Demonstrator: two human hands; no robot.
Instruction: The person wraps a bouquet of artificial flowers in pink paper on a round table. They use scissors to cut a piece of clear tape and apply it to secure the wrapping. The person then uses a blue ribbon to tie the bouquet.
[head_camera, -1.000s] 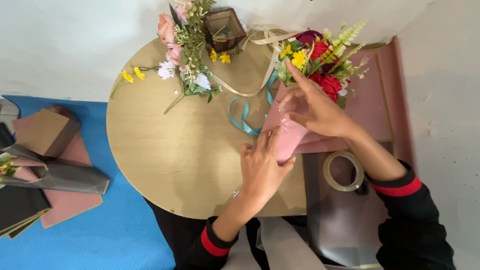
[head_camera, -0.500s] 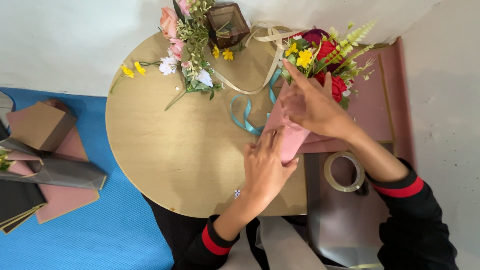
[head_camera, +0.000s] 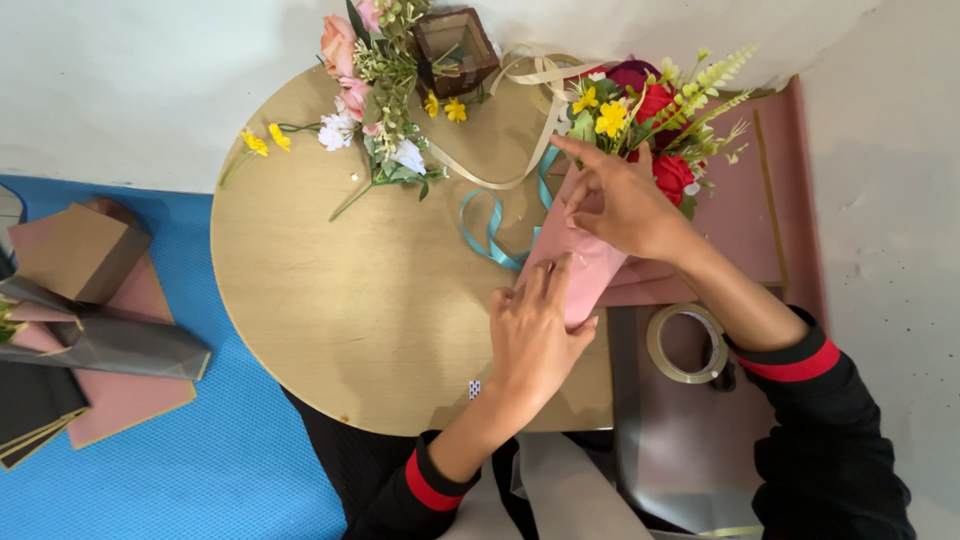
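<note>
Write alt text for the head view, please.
Two hands wrap a bouquet in pink paper on a round wooden table: the left hand presses the narrow end, the right hand the top. Loose flowers, ribbons and tape lie nearby.

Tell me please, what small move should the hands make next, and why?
Probably reach for the tape roll. Both hands, left hand and right hand, press the pink paper cone shut around the flowers; nothing visible fastens it yet.
</note>
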